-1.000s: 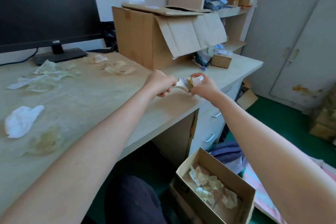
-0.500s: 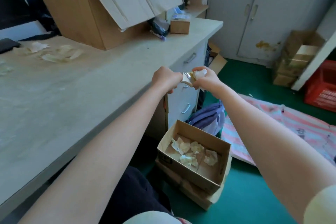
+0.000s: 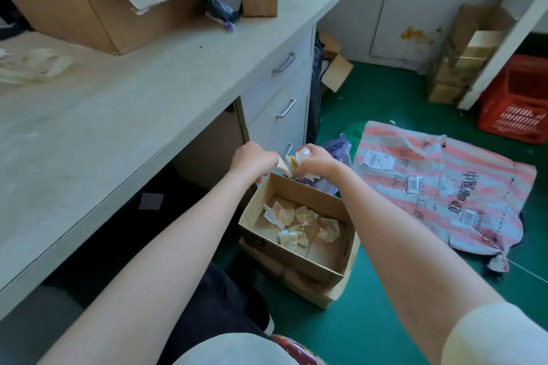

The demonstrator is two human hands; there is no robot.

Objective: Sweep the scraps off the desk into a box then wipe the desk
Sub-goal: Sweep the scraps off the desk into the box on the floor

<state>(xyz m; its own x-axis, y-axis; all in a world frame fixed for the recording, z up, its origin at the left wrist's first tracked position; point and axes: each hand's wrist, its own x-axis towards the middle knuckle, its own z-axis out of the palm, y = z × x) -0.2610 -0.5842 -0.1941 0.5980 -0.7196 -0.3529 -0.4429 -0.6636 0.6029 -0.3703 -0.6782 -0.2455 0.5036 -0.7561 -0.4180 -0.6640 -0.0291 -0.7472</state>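
Note:
My left hand (image 3: 253, 158) is shut on a small brush (image 3: 283, 165) with a pale handle. My right hand (image 3: 318, 161) pinches a crumpled paper scrap (image 3: 303, 154) against the brush's bristle end. Both hands hover just above the far rim of an open cardboard box (image 3: 299, 264) on the green floor beside the desk (image 3: 118, 115). Several crumpled scraps (image 3: 292, 224) lie inside the box. More scraps (image 3: 38, 64), blurred, lie at the desk's far left.
A large cardboard box (image 3: 74, 0) with hanging flaps and a small brown box (image 3: 260, 3) stand on the desk's back. Drawers (image 3: 281, 89) sit beyond my hands. A striped sack (image 3: 439, 187), a red crate (image 3: 519, 104) and stacked cartons (image 3: 462, 53) are on the floor.
Both hands, still holding the brush and scrap together, have gone from above the desk's front edge down to over the floor box. The view has swung right and down.

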